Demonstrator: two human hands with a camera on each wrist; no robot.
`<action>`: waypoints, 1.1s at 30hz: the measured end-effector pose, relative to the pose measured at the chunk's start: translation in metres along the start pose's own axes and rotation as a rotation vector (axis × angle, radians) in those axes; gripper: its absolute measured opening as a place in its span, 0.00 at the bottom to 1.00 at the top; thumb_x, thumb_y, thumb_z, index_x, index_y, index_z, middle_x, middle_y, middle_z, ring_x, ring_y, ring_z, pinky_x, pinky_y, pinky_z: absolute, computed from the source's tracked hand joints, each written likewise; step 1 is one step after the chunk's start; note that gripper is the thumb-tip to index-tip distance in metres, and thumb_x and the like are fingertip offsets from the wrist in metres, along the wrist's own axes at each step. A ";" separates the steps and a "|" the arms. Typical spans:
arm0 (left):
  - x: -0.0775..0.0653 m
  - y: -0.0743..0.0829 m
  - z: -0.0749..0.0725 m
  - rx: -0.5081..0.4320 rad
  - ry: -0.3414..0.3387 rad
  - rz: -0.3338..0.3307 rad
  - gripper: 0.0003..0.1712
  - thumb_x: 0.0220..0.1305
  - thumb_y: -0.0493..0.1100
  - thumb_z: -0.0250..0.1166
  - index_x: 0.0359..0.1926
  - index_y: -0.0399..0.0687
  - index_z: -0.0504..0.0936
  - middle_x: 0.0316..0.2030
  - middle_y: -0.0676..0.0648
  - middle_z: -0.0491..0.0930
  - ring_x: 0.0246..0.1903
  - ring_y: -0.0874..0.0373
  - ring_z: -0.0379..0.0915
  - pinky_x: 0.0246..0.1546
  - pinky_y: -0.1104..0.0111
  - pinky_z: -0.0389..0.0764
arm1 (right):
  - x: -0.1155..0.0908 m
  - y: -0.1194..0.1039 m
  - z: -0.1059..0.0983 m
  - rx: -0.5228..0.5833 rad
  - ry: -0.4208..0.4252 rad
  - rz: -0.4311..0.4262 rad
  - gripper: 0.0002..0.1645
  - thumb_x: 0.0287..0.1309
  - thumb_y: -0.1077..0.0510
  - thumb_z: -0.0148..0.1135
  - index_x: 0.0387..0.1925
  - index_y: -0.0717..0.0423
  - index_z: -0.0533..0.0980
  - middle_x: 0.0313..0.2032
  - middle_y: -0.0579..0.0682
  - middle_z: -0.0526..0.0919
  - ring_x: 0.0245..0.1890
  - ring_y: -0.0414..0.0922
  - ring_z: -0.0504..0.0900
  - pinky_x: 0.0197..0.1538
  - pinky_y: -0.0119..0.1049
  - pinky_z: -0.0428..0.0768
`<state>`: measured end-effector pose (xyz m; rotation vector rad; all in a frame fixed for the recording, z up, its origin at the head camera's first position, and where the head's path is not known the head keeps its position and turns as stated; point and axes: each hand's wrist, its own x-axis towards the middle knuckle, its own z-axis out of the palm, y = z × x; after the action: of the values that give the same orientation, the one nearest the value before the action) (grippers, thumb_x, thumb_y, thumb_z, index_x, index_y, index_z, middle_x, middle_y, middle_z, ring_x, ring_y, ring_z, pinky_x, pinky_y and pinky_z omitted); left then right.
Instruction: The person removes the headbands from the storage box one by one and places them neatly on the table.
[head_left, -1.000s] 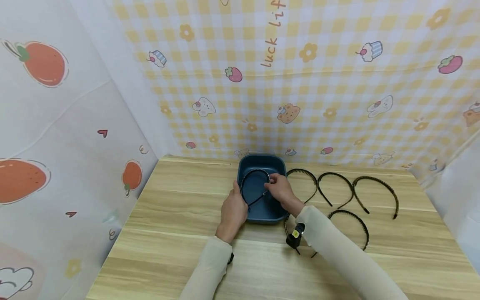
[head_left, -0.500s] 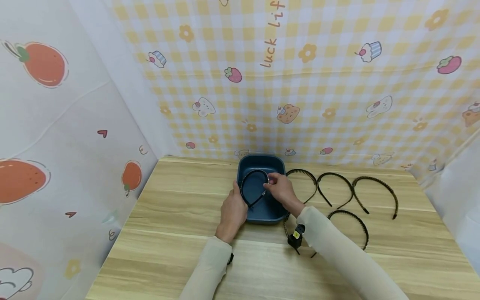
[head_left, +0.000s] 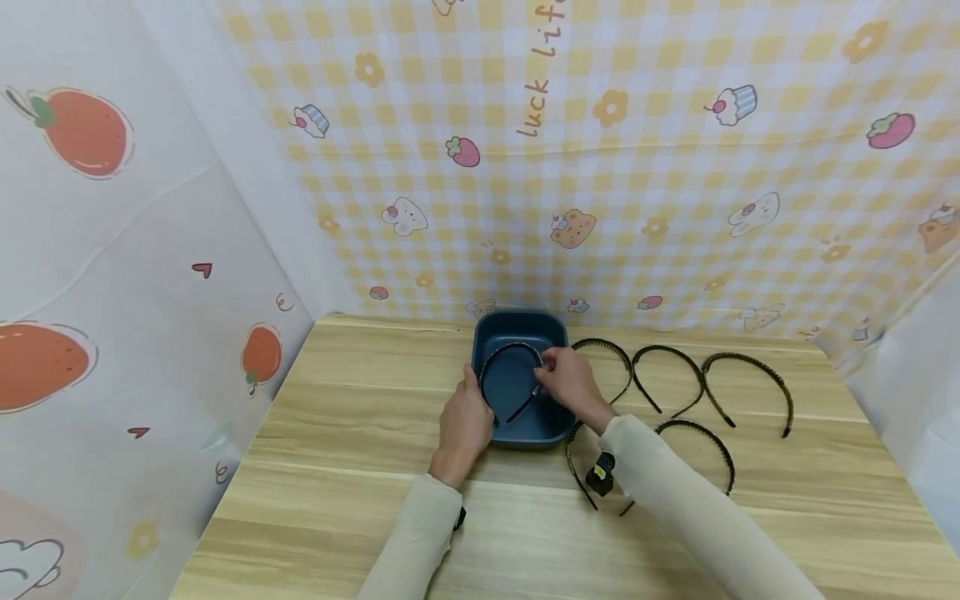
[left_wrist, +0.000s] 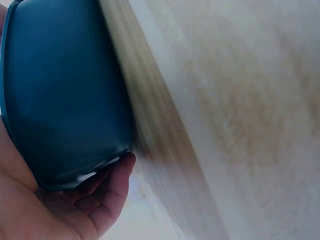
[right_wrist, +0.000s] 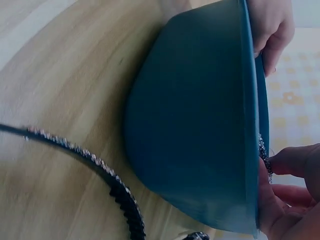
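Note:
A dark blue plastic basin (head_left: pixel 517 326) stands on the table near its back edge. My left hand (head_left: pixel 463 418) grips the basin's left side, thumb along the rim and fingers wrapped beneath the outside wall, as the left wrist view shows. With thumb and fingertips my right hand (head_left: pixel 572 383) pinches the right side of a dark, sparkly headband (head_left: pixel 513 345) inside the basin. This headband's arch points to the back and its two ends lie toward the front, slightly apart. In the right wrist view a glittery bit of the headband (right_wrist: pixel 262 150) peeks over the rim.
Right of the basin, a back row has a toothed headband (head_left: pixel 597 342), a thin black one (head_left: pixel 670 348) and a brownish one (head_left: pixel 757 362). Nearer, another headband (head_left: pixel 697 426) lies partly under the right sleeve, beside a glittery one (head_left: pixel 572 467). A patterned cloth hangs behind.
The headband in the basin has shifted slightly right with my right hand, and its ends, crossed together half a second ago, now stand apart. My left hand keeps its hold on the basin.

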<state>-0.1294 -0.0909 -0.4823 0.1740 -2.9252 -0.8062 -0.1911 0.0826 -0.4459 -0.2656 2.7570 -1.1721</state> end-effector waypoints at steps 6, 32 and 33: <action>0.000 -0.002 0.002 -0.014 0.007 -0.002 0.38 0.65 0.32 0.57 0.74 0.31 0.57 0.51 0.34 0.80 0.23 0.47 0.76 0.19 0.59 0.75 | -0.002 0.003 -0.007 0.004 0.015 -0.027 0.20 0.62 0.63 0.63 0.54 0.70 0.79 0.32 0.56 0.87 0.21 0.41 0.84 0.35 0.39 0.84; 0.000 -0.001 0.000 -0.010 0.001 -0.010 0.36 0.67 0.32 0.55 0.74 0.32 0.57 0.52 0.35 0.80 0.24 0.47 0.77 0.21 0.58 0.76 | -0.013 0.030 -0.051 0.135 -0.009 0.035 0.23 0.67 0.62 0.53 0.60 0.69 0.73 0.44 0.65 0.84 0.32 0.55 0.88 0.39 0.50 0.85; 0.000 0.000 0.000 -0.011 0.001 -0.010 0.36 0.67 0.32 0.55 0.74 0.32 0.57 0.52 0.35 0.80 0.24 0.47 0.77 0.21 0.58 0.76 | -0.014 0.034 -0.053 0.131 -0.004 0.030 0.23 0.67 0.62 0.53 0.60 0.69 0.74 0.43 0.65 0.84 0.31 0.53 0.88 0.39 0.49 0.85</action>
<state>-0.1293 -0.0910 -0.4828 0.1878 -2.9209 -0.8240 -0.1914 0.1454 -0.4332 -0.2113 2.6570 -1.3358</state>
